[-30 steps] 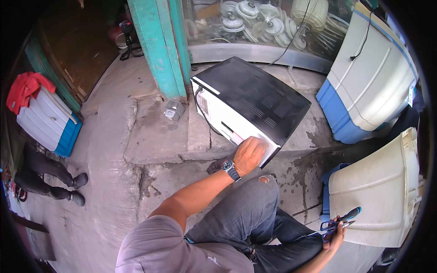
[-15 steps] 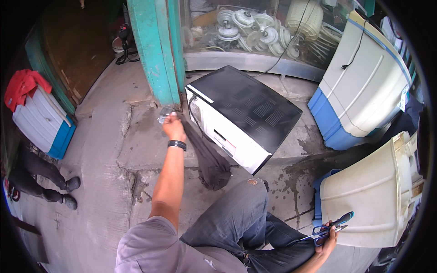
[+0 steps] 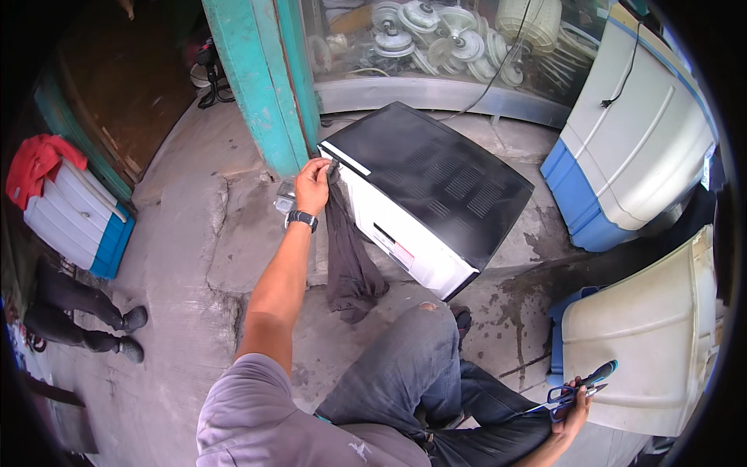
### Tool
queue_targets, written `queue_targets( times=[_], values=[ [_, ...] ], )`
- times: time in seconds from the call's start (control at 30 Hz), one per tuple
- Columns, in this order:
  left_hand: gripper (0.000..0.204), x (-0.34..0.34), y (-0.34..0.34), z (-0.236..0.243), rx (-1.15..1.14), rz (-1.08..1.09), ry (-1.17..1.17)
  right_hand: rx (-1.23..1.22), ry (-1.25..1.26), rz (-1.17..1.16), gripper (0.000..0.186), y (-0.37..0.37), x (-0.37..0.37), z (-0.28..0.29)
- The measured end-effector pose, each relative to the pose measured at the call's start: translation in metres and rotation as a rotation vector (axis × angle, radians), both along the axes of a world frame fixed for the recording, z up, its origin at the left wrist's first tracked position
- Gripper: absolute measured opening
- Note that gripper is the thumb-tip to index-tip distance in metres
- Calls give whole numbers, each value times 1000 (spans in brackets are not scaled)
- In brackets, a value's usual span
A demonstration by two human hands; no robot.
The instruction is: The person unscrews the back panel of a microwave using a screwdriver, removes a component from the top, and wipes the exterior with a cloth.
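Pavement outside a repair shop: at far left a white-and-blue appliance [image 3: 74, 218] lies on its side with a red cloth [image 3: 35, 159] draped over it. Nearer the middle, the person's left hand [image 3: 313, 185] pinches the top of a dark grey rag [image 3: 348, 249] against the upper corner of a black-topped, white-sided microwave oven [image 3: 436, 194], which rests tilted on a concrete step [image 3: 257, 241] beside a teal post [image 3: 261, 78]. The rag hangs limp down the oven's white end. Judging by this, the wiping appears under way, with the black top not yet reached. At right, the right hand [image 3: 572, 405], fingers curled, grips scissors and a blue-handled tool [image 3: 580, 384] beside a cream tub [image 3: 646, 342].
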State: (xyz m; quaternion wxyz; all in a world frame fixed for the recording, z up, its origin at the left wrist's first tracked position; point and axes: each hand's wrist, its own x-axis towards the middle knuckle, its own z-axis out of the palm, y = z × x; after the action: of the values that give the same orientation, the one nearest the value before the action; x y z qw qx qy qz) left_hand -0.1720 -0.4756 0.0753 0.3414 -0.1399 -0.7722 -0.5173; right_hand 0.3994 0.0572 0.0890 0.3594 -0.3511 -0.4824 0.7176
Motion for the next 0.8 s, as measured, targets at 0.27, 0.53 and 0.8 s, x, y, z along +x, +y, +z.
queue_targets(
  times=[0.27, 0.53, 0.8],
  values=[
    [19, -8, -21, -2, -196, -54, 167, 20, -8, 34, 43, -5, -12, 1],
    [10, -34, -37, 2, -15, -342, -156, 17, -38, 91, 43, 4, -13, 0],
    [13, -35, -22, 4, 166, -121, -251, 33, -84, 136, 47, 7, -13, 2]
  ],
)
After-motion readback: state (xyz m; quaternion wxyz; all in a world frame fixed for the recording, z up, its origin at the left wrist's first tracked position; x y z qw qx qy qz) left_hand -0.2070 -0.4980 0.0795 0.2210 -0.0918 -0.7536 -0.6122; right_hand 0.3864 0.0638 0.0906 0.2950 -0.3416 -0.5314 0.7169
